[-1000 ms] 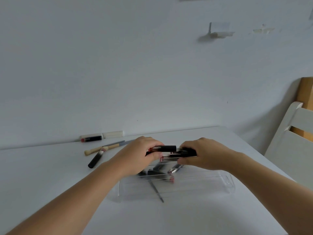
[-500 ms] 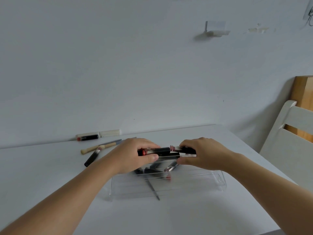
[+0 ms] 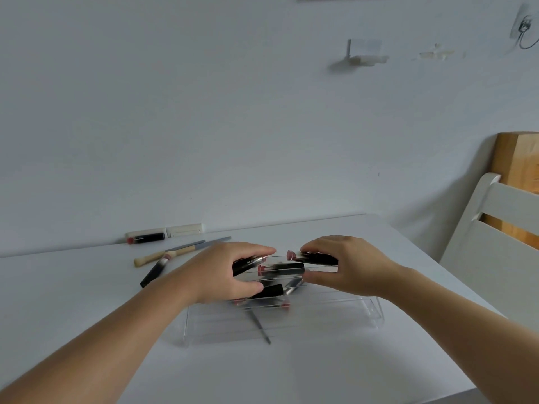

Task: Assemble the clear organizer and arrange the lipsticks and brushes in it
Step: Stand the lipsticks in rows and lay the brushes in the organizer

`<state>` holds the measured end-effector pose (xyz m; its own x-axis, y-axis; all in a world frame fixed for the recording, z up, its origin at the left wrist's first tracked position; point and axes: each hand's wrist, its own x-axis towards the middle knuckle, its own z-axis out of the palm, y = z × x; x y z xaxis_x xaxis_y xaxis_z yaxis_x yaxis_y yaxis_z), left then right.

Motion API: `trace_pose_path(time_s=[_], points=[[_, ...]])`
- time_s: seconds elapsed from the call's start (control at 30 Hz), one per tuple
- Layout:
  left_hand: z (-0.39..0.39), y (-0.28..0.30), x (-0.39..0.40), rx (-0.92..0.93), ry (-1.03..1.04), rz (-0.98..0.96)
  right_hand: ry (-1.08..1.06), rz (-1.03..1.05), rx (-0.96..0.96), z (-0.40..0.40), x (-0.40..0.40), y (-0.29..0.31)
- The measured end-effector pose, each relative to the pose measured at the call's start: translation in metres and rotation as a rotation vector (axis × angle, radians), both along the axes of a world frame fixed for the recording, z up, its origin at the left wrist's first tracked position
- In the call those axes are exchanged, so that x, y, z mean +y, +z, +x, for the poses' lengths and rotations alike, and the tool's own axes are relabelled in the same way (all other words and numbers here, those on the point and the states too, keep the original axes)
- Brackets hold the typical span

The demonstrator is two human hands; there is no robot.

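The left ends of the black lipsticks (image 3: 280, 269) are covered by the left hand (image 3: 221, 272), and the right end of the farthest tube is covered by the right hand (image 3: 350, 268); whether either grip is closed on a tube or on a clear panel cannot be told. The edges of the clear organizer (image 3: 344, 313) are smeared by motion blur, so its compartments cannot be made out. The lettering on the tubes is too small to be read. Both forearms are cut off by the bottom edge, the chair (image 3: 495, 249) and the wall socket (image 3: 523, 24) by the right edge, and the desk (image 3: 87, 287) by the left edge.
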<state>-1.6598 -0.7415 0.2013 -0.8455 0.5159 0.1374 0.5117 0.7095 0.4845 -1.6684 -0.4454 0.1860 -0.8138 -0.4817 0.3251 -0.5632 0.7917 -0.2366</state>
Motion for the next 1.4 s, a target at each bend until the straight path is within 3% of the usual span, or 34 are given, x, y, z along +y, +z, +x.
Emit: trace_pose_path(time_s=[0.2, 0.5, 0.63, 0.7, 0.77, 0.93, 1.03, 1.4], points=[[0.005, -0.002, 0.001, 0.125, 0.016, -0.179, -0.009, 0.082, -0.050, -0.001, -0.002, 0.002], [0.001, 0.007, -0.017, 0.101, 0.095, -0.171, -0.019, 0.037, -0.101, -0.005, -0.015, 0.021], [-0.001, 0.004, -0.039, 0.095, 0.150, 0.065, 0.023, -0.125, -0.095, -0.012, -0.023, 0.031], [-0.002, 0.000, -0.061, 0.105, 0.240, 0.242, 0.039, -0.177, -0.074, -0.018, -0.027, 0.036], [-0.002, -0.007, -0.087, 0.142, 0.355, 0.293, 0.034, -0.164, -0.094, -0.027, -0.032, 0.041], [-0.002, -0.039, -0.129, 0.309, 0.610, 0.094, 0.014, 0.169, -0.323, -0.057, -0.042, 0.054], [0.002, -0.053, -0.132, 0.261, 0.633, -0.029, -0.007, 0.308, -0.425, -0.069, -0.046, 0.052], [0.001, -0.065, -0.116, 0.227, 0.533, -0.034, 0.009, 0.119, -0.499, -0.064, -0.059, 0.023]])
